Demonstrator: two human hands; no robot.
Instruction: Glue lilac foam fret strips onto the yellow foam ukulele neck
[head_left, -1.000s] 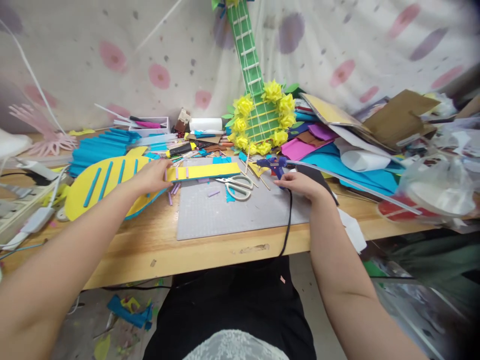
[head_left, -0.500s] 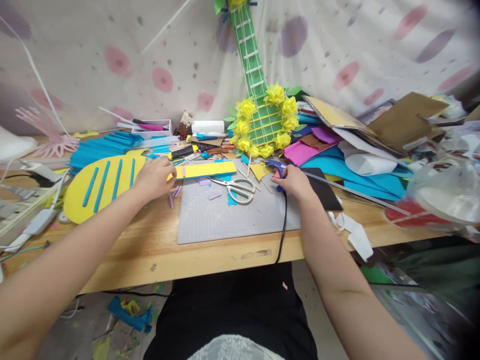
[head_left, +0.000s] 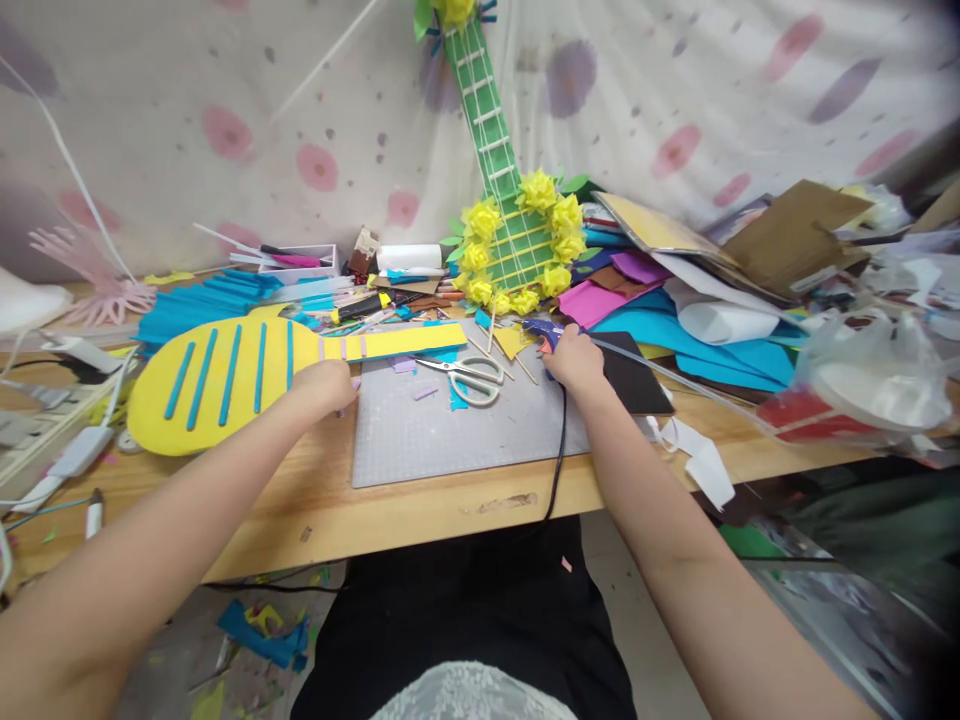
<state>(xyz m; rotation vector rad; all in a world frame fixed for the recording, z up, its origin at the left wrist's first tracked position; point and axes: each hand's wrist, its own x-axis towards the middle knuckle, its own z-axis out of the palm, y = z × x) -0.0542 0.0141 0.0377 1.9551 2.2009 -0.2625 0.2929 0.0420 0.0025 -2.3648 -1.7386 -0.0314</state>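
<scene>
My right hand [head_left: 576,360] is wrapped round a blue hot glue gun [head_left: 541,329] over the cutting mat's right side; its black cord [head_left: 559,450] hangs over the table edge. My left hand [head_left: 324,388] is down at small purple strips [head_left: 355,383] beside the mat, its fingers curled. Whatever its fingertips hold is hidden. Just behind it lies a yellow guitar-shaped cutout [head_left: 202,385] with blue strips across its body and purple strips on its neck [head_left: 409,341]. The neck reaches over the grey cutting mat [head_left: 420,450]. Scissors [head_left: 476,380] lie partly open below the neck.
A green toy guitar [head_left: 491,130] with yellow flowers leans on the curtain behind. Coloured sheets [head_left: 720,345] pile up at right, near a bagged tub [head_left: 847,395]. Power strips [head_left: 52,440] and cables sit at left. Thin sticks [head_left: 525,370] lie near the glue gun.
My left hand has moved from the yellow neck down toward the purple strips, uncovering purple bands on the neck. My right hand keeps hold of the glue gun. The view has shifted slightly.
</scene>
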